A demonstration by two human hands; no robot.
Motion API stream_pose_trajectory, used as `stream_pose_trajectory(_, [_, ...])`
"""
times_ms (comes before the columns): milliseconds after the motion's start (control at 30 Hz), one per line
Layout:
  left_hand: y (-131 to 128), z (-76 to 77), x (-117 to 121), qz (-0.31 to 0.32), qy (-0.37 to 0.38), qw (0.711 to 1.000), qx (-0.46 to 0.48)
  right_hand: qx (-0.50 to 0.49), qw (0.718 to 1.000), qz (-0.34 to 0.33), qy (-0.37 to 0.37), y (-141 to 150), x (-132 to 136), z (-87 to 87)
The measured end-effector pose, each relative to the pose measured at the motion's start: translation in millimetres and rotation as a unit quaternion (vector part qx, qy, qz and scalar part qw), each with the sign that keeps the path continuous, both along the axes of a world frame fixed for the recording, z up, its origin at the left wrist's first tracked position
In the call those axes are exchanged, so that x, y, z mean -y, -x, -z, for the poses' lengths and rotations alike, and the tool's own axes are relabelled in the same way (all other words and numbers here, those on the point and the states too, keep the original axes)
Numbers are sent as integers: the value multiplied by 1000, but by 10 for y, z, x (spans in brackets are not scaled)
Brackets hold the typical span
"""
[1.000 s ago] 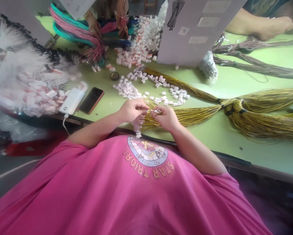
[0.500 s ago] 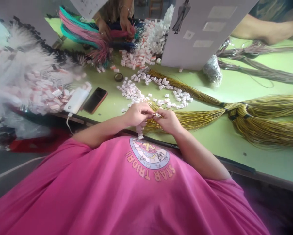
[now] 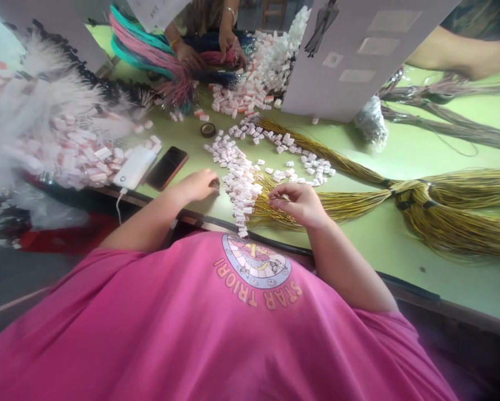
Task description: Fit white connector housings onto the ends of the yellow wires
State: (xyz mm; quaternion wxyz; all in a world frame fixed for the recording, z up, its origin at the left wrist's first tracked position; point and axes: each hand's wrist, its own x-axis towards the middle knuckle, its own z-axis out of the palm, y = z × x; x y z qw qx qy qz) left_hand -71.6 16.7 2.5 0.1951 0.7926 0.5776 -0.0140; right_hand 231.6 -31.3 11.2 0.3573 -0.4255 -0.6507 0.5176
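At the near edge of the bench (image 3: 383, 239), white connectors (image 3: 242, 189) at yellow wires (image 3: 345, 204); could slip off with a careless tug. Just farther, right hand (image 3: 300, 203) over the wires, left hand (image 3: 202, 185) near the phone (image 3: 168, 167); cannot tell whether spread or pinching. Beyond, tape (image 3: 208, 135).

Yellow-and-dark wires (image 3: 348, 204) lie bundled, fanning out beside white connectors (image 3: 239, 181) (a dense cluster)
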Motion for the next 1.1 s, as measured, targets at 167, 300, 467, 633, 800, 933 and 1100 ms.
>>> stream_pose_trajectory(167, [-168,-43,126,-31,-19,994,101,-16,999,32,27,49,11,24])
stream_pose_trajectory(300, [-452,-270,256,-40,26,942,331,-10,997,73,32,100,19,82])
stream_pose_trajectory(467, [-819,-335,366,-14,121,877,464,20,998,50,22,101,-12,102])
stream_pose_trajectory(633, [-940,-258,366,-50,136,871,469,99,994,53,-11,98,-35,75])
stream_pose_trajectory(800, [-951,-234,368,-65,157,863,476,128,990,57,-10,111,-34,65])
stream_pose_trajectory(933, [-977,-218,375,-75,165,866,467,116,992,38,12,102,-40,45])
stream_pose_trajectory(1100, [-994,-193,360,-71,184,861,469,104,993,33,53,87,-38,-7])
